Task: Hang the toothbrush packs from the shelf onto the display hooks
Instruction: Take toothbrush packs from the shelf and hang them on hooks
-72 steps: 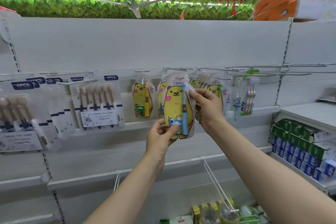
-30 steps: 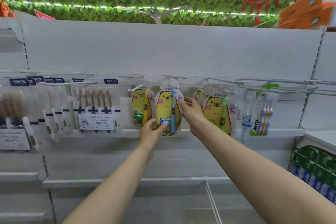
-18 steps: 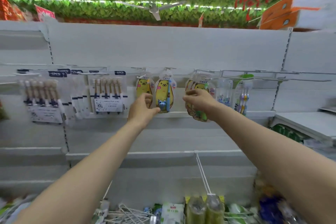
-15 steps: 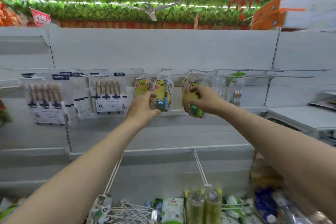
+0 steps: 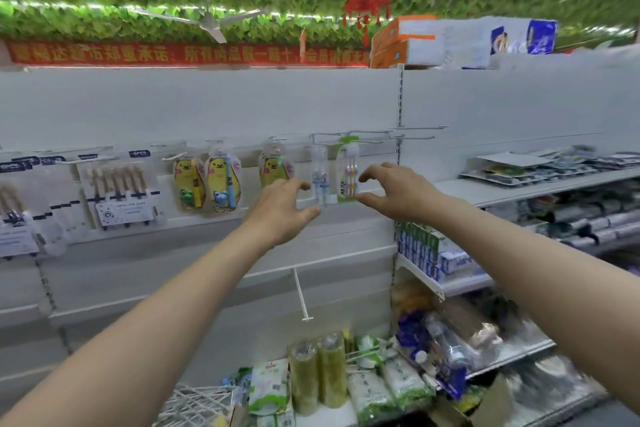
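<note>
Hovering empty with fingers spread, left hand (image 5: pixel 281 208) and right hand (image 5: pixel 398 192) flank two clear toothbrush packs (image 5: pixel 348 173) hanging on hooks (image 5: pixel 349 139) between them, apparently not touching (blurry), yellow bear packs (image 5: pixel 222 184) hung further left of the left hand.

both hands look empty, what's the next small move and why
Probably reach the right hand to the grey shelf on the right for another flat toothbrush pack. Both it and the left hand are open and empty, and the long wire hooks above are bare.
</note>
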